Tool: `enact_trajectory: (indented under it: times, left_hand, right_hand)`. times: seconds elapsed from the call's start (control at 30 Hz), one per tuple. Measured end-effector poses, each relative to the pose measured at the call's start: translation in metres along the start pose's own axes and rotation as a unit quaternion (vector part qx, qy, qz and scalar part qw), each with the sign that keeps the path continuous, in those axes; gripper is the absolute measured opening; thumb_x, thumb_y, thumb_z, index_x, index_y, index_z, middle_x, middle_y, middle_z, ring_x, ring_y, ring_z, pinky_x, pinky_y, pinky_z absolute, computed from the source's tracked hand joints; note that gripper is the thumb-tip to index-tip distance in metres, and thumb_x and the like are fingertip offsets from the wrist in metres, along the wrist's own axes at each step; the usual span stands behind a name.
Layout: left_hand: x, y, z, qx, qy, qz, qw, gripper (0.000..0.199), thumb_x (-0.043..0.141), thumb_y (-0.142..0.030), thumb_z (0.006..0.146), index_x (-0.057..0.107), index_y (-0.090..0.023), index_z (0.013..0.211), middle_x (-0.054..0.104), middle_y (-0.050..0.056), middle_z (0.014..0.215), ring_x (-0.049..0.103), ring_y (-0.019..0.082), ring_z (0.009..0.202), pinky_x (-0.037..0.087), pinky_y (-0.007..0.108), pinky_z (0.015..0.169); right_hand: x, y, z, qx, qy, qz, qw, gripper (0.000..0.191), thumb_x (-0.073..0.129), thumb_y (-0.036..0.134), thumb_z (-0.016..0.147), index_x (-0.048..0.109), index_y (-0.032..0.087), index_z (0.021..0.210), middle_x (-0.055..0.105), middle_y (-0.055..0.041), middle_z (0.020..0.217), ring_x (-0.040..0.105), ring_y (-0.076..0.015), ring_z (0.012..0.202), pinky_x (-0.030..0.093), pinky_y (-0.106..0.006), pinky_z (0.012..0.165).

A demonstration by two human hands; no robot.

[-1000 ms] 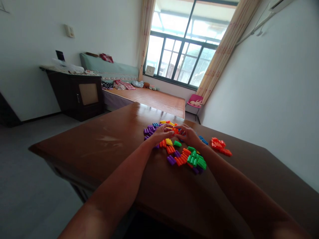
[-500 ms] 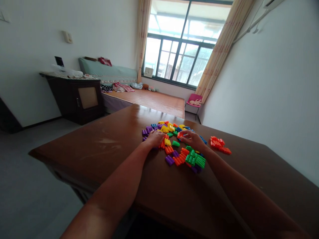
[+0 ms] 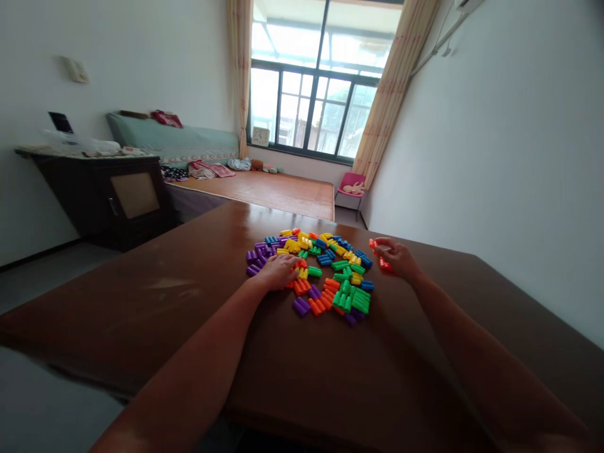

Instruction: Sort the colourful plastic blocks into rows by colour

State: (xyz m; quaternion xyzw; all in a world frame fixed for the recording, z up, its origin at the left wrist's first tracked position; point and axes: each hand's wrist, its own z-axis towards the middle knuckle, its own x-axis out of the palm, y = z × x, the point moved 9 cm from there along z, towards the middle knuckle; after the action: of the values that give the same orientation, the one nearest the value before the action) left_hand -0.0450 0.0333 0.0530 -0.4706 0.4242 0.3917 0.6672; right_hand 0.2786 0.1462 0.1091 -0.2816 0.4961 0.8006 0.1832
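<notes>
Colourful plastic building blocks lie in a loose ring on the brown table (image 3: 189, 296): purple blocks (image 3: 260, 253) on the left, yellow blocks (image 3: 292, 246) and blue blocks (image 3: 364, 258) farther back, green blocks (image 3: 361, 301) at the front right. My left hand (image 3: 278, 272) rests on the ring's left side, fingers bent round an orange block (image 3: 301, 263) at the tips; the fingers partly hide it. Right of the ring, my right hand (image 3: 397, 257) pinches an orange block (image 3: 373, 244). Below those fingers lies a separate group of orange blocks (image 3: 385, 265), mostly covered by the hand.
Past the table's far edge stands a bed (image 3: 278, 192) with clothes and soft toys on it. A dark cabinet (image 3: 94, 195) is at the left. A pink chair (image 3: 350, 184) stands by the window (image 3: 311, 94).
My right hand has moved right, out of the ring to the separate orange group, carrying an orange block. My left hand stays at the ring's left side. The view has turned slightly right.
</notes>
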Motion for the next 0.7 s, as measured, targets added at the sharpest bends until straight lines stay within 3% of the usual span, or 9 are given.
enact_trajectory:
  times: [0.13, 0.23, 0.3, 0.4, 0.57, 0.7]
  left_hand:
    - [-0.006, -0.006, -0.002, -0.003, -0.014, 0.026, 1.0, 0.04, 0.045, -0.035, 0.089, 0.055, -0.026, 0.127, 0.058, 0.008, 0.132, 0.051, 0.026, 0.123, 0.036, 0.043, 0.104]
    - [-0.004, -0.006, -0.002, 0.005, -0.013, 0.034, 0.999, 0.041, 0.044, -0.034, 0.089, 0.054, -0.026, 0.128, 0.057, 0.007, 0.133, 0.051, 0.025, 0.124, 0.036, 0.041, 0.104]
    - [-0.003, -0.006, -0.001, 0.013, -0.013, 0.041, 0.999, 0.041, 0.043, -0.034, 0.09, 0.054, -0.025, 0.128, 0.057, 0.007, 0.133, 0.05, 0.024, 0.124, 0.037, 0.04, 0.105]
    - [-0.003, -0.007, 0.0, 0.018, -0.016, 0.045, 0.999, 0.042, 0.043, -0.034, 0.089, 0.054, -0.024, 0.129, 0.057, 0.007, 0.134, 0.05, 0.024, 0.125, 0.036, 0.038, 0.105]
    - [-0.006, -0.009, -0.002, 0.017, -0.013, 0.043, 0.999, 0.042, 0.043, -0.032, 0.089, 0.054, -0.024, 0.128, 0.056, 0.007, 0.135, 0.05, 0.023, 0.125, 0.037, 0.037, 0.105]
    - [-0.006, -0.009, -0.002, 0.022, -0.015, 0.042, 0.999, 0.042, 0.043, -0.032, 0.089, 0.054, -0.023, 0.129, 0.057, 0.008, 0.134, 0.05, 0.023, 0.125, 0.038, 0.037, 0.105]
  right_hand:
    - [-0.102, -0.088, 0.007, 0.086, -0.178, -0.05, 0.979, 0.054, 0.064, 0.054, 0.07, 0.061, 0.015, 0.106, 0.069, -0.0143, 0.104, 0.067, -0.0229, 0.083, 0.053, -0.035, 0.071]
    - [-0.137, -0.143, 0.007, 0.135, -0.188, -0.143, 0.962, 0.039, 0.067, 0.045, 0.066, 0.064, 0.017, 0.093, 0.069, -0.0142, 0.106, 0.065, -0.0257, 0.093, 0.051, -0.039, 0.08]
    - [-0.138, -0.168, 0.01, 0.15, -0.149, -0.184, 0.96, 0.033, 0.067, 0.041, 0.065, 0.065, 0.019, 0.089, 0.07, -0.0124, 0.104, 0.065, -0.0266, 0.094, 0.05, -0.041, 0.083]
    - [-0.123, -0.185, 0.017, 0.153, -0.083, -0.213, 0.961, 0.029, 0.068, 0.039, 0.065, 0.066, 0.022, 0.088, 0.071, -0.0106, 0.104, 0.066, -0.0273, 0.093, 0.05, -0.041, 0.084]
    - [-0.097, -0.188, 0.027, 0.162, -0.03, -0.239, 0.957, 0.027, 0.068, 0.036, 0.065, 0.069, 0.022, 0.088, 0.072, -0.0102, 0.101, 0.067, -0.0278, 0.092, 0.051, -0.04, 0.083]
    - [-0.081, -0.181, 0.029, 0.136, 0.014, -0.203, 0.97, 0.029, 0.067, 0.034, 0.065, 0.07, 0.021, 0.092, 0.072, -0.0096, 0.104, 0.067, -0.0267, 0.095, 0.051, -0.038, 0.087]
